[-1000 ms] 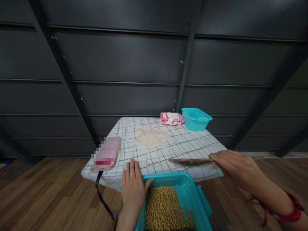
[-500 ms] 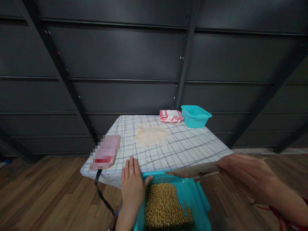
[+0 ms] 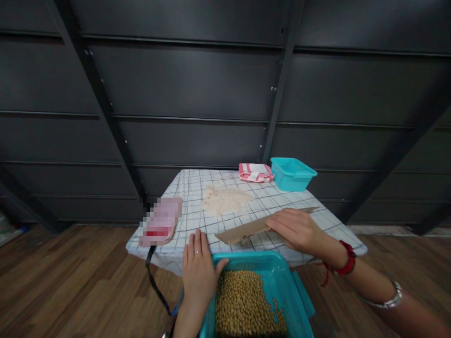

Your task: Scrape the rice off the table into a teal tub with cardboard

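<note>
My left hand (image 3: 199, 279) is at the left rim of a teal plastic bin (image 3: 299, 300). Its thumb hooks over the rim, and its fingers stretch along the outer side by the table edge. Small round yellowish beans (image 3: 243, 300) fill the left and middle of the bin, which is cut off by the bottom of the view. My right hand (image 3: 296, 227) pinches a torn strip of cardboard (image 3: 243, 231) from above. The strip slants over the near part of the table, beyond the bin. Farther back, a pale grainy heap (image 3: 227, 200) is spread on the checked tablecloth (image 3: 192, 180).
A smaller teal bin (image 3: 292, 174) stands at the table's back right, beside a folded red-and-white striped cloth (image 3: 255, 172). A pink, partly pixelated flat object (image 3: 164, 218) lies at the left edge, with a black strap (image 3: 155, 281) hanging below. Dark panels rise behind.
My right hand has moved left and forward with the cardboard, from above the bin's right side to over the tablecloth. My left hand stays at the rim. The view has shifted slightly.
</note>
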Available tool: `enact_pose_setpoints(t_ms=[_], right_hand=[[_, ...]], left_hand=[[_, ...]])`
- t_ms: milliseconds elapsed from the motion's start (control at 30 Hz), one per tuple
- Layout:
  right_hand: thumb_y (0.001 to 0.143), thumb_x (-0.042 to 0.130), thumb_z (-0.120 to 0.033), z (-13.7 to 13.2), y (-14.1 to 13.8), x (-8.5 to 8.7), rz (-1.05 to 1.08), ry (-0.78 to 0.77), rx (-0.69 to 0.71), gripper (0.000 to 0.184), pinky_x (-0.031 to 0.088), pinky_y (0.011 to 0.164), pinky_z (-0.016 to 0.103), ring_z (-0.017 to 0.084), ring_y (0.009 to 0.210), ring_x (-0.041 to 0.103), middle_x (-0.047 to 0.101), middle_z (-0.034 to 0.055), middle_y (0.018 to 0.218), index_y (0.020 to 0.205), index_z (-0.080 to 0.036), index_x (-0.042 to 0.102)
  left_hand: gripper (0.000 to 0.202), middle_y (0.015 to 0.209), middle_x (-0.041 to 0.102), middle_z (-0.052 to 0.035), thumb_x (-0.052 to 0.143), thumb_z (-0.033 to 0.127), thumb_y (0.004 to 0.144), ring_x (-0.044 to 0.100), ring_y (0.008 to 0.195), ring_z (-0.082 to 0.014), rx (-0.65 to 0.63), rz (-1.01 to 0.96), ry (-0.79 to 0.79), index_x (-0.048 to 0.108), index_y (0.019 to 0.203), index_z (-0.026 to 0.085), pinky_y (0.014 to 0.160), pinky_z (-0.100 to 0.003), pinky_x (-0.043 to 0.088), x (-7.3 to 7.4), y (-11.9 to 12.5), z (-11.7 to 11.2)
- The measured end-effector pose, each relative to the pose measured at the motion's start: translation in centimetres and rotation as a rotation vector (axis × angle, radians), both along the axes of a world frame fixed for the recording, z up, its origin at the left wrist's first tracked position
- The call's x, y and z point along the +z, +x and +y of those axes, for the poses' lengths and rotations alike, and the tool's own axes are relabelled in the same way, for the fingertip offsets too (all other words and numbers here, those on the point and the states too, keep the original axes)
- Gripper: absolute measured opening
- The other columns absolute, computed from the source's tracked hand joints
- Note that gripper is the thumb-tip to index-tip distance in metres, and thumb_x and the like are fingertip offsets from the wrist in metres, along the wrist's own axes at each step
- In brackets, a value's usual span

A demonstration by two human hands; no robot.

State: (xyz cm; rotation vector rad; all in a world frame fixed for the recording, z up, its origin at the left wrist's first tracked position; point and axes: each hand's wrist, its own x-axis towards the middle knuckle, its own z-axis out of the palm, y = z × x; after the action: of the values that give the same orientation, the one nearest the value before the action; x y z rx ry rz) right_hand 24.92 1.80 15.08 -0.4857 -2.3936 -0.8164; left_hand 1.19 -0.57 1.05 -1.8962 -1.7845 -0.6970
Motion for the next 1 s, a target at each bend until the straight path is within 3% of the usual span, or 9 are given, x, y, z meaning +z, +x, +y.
enact_pose_setpoints(t_ms=[267, 367, 600, 767, 867, 1000], right_hand=[[0.083, 0.036, -0.001, -2.1, 2.6, 1.2, 0.013, -0.091, 0.030, 0.024, 0.047, 0.063, 0.025, 0.012, 0.068, 0.058, 0.064, 0.0033, 0.072, 0.090, -0.017, 0.053], [0.081, 0.037, 0.000, -2.2, 3.5, 1.4, 0.048, -0.049, 0.013, 0.026, 0.048, 0.066, 0.026, 0.013, 0.071, 0.059, 0.065, 0.0036, 0.075, 0.093, -0.017, 0.053], [0.083, 0.042, -0.005, 0.8, 3.5, 0.5, 0.101, 0.134, -0.136, 0.017, 0.047, 0.059, 0.027, 0.014, 0.063, 0.059, 0.064, 0.0046, 0.069, 0.088, -0.015, 0.056], [0.085, 0.040, -0.007, 2.7, 3.4, -0.7, 0.062, 0.178, -0.147, 0.021, 0.046, 0.059, 0.026, 0.014, 0.061, 0.058, 0.064, 0.0051, 0.067, 0.084, -0.013, 0.059], [0.086, 0.040, -0.010, 4.3, 3.7, -0.6, 0.097, 0.199, -0.257, 0.022, 0.044, 0.060, 0.027, 0.014, 0.063, 0.058, 0.066, 0.0064, 0.070, 0.085, -0.013, 0.062], [0.088, 0.037, -0.014, 8.1, 3.3, 0.1, 0.092, -0.009, -0.602, 0.026, 0.041, 0.062, 0.028, 0.018, 0.070, 0.060, 0.067, 0.0105, 0.077, 0.090, -0.011, 0.063]], left_hand=[[0.069, 0.130, 0.046, -0.0235, 0.043, 0.053, 0.078, 0.040, 0.121, -0.0352, -0.017, -0.024, -0.032, 0.043, 0.124, 0.002, 0.095, -0.051, 0.036, -0.3, -0.2, 0.1], [0.069, 0.129, 0.047, -0.0235, 0.043, 0.054, 0.078, 0.041, 0.120, -0.0354, -0.014, -0.018, -0.020, 0.045, 0.123, 0.002, 0.094, -0.050, 0.037, -0.4, -0.2, 0.1], [0.068, 0.127, 0.049, -0.0237, 0.042, 0.053, 0.079, 0.042, 0.118, -0.0351, -0.009, 0.003, 0.005, 0.046, 0.121, 0.000, 0.094, -0.049, 0.037, -0.3, -0.1, 0.2], [0.067, 0.127, 0.049, -0.0232, 0.039, 0.053, 0.080, 0.042, 0.119, -0.0344, 0.000, -0.004, -0.006, 0.044, 0.123, 0.002, 0.094, -0.050, 0.037, -0.4, 0.0, 0.2], [0.066, 0.127, 0.049, -0.0224, 0.039, 0.053, 0.079, 0.041, 0.120, -0.0341, -0.005, -0.015, -0.003, 0.043, 0.124, 0.004, 0.095, -0.050, 0.036, -0.4, 0.0, 0.2], [0.066, 0.127, 0.049, -0.0233, 0.039, 0.052, 0.080, 0.042, 0.119, -0.0343, -0.002, -0.005, 0.016, 0.044, 0.122, 0.002, 0.095, -0.050, 0.037, -0.5, 0.0, 0.2]])
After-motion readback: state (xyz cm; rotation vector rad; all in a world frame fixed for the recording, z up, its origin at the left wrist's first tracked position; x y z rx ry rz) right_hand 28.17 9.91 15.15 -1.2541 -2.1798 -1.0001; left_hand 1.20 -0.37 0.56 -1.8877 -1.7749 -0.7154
